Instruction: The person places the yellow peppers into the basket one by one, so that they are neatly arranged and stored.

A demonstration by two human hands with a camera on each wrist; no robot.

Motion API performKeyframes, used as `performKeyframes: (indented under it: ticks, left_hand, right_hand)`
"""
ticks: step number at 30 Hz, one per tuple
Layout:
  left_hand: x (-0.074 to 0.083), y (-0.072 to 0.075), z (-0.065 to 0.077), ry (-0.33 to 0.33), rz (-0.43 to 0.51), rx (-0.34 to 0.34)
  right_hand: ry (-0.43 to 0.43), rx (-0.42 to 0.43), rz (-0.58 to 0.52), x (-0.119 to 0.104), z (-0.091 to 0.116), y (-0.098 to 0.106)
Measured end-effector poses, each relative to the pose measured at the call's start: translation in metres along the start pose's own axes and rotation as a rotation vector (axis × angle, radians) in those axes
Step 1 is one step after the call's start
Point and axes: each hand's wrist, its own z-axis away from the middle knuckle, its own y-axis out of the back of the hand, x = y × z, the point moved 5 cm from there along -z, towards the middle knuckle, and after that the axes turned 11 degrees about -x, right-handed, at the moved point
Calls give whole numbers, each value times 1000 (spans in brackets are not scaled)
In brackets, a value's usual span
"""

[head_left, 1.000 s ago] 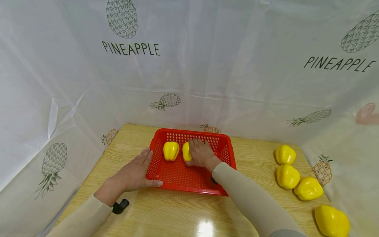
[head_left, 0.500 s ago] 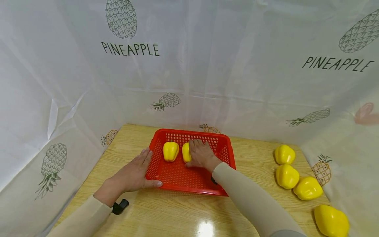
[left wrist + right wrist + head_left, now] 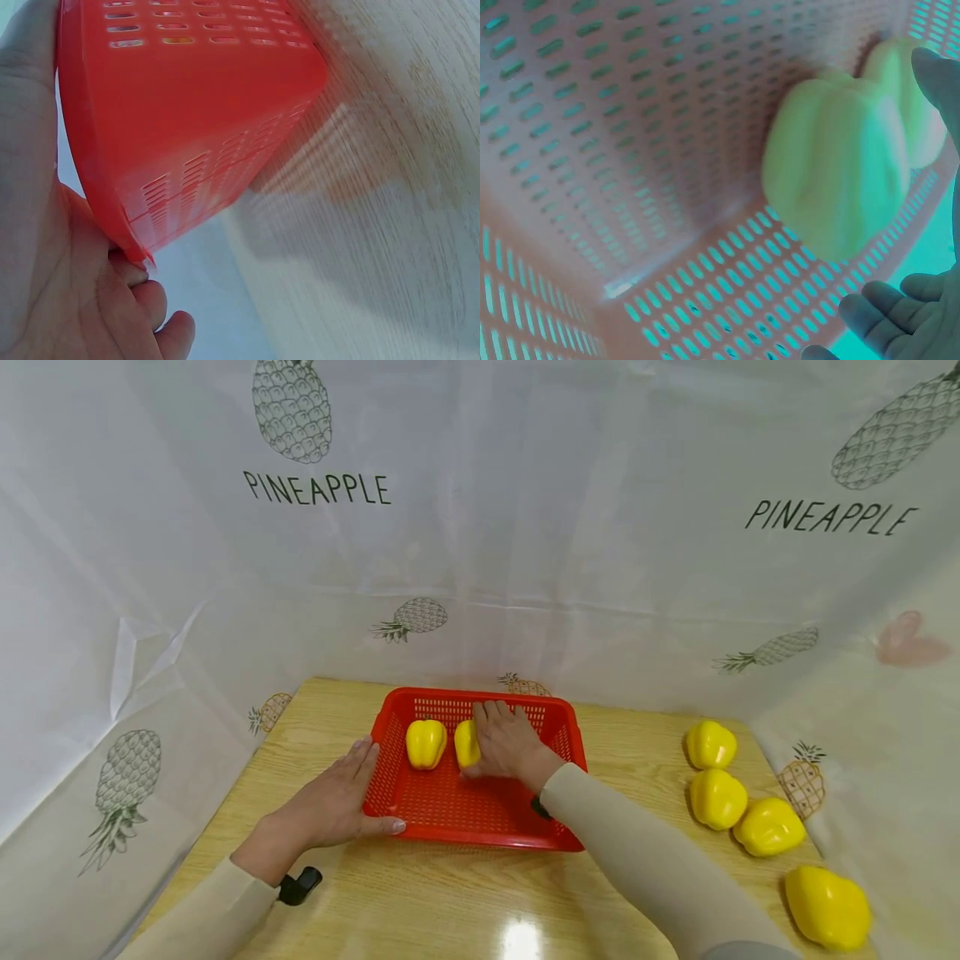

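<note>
A red plastic basket [image 3: 480, 839] with slotted walls holds two yellow bell peppers. One pepper [image 3: 425, 744] sits at the left. Beside it, the other pepper [image 3: 466, 746] is partly covered by my right hand [image 3: 510, 745] in the head view. The right wrist view shows that pepper [image 3: 832, 169] resting on the slotted floor, with the thumb and fingers [image 3: 889, 311] spread and a gap below it. My left hand [image 3: 330, 802] rests at the basket's near left corner, its fingers straight along the left rim and its thumb at the front rim.
Several more yellow bell peppers [image 3: 718, 799] lie on the wooden table [image 3: 420, 902] at its right side. A white sheet [image 3: 525, 527] with pineapple prints hangs behind and at both sides. A black band [image 3: 300, 887] is on the left wrist.
The right hand's fingers have loosened and shifted slightly off the second pepper, showing a little more of it. The left hand stays at the basket's corner. The head view has turned slightly right.
</note>
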Motion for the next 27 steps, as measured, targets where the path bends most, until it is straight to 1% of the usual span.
performKeyframes:
  ticks: [3,7,11,14,21,27]
  left_hand:
    - [0,0,0,-6,-3,3]
    - [-1,-1,1,-6,-8,-1]
    - [0,0,1,-5,-12,0]
    - [1,0,1,-4,-15,1]
    - [2,1,1,-1,-12,-1]
    - [2,1,1,-2,-9,4]
  right_hand:
    - [4,17,15,2,7,12]
    - [15,48,0,7,21,28]
    - [26,105,-15,17,36,44]
    - [26,144,-11,26,47,51]
    - [7,212,-37,56,77,56]
    - [-41,271,-87,89,108,50]
